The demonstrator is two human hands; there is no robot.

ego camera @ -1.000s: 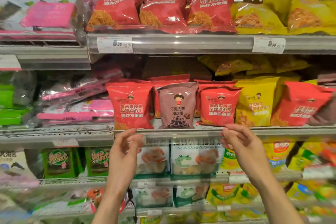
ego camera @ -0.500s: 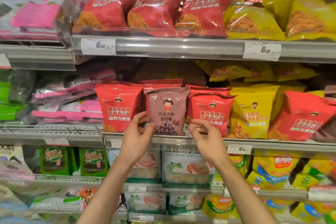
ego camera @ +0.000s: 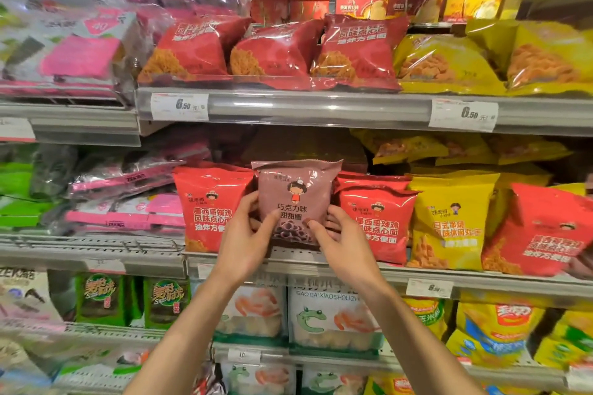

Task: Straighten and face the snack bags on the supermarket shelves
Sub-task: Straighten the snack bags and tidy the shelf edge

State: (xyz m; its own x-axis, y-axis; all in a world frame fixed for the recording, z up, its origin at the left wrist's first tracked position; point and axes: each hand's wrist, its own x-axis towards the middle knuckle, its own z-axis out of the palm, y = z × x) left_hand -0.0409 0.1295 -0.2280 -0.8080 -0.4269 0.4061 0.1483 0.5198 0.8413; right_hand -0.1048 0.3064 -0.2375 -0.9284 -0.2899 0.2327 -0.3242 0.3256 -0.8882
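Left hand (ego camera: 247,247) pinches brown bag's (ego camera: 296,199) lower left edge, thumb on front. Bag upright on middle shelf (ego camera: 449,277), long axis vertical, straight ahead between both hands, equally near; red bag (ego camera: 210,205) left, red bag (ego camera: 378,221) right, yellow bag (ego camera: 449,221) beyond. Right hand (ego camera: 343,244) grips lower right corner. Brown bag reads 巧克力味 甜甜圈; red bags 墨西哥辣鸡 风味点心面. Price tags (ego camera: 179,106) on upper rail read 6.50.
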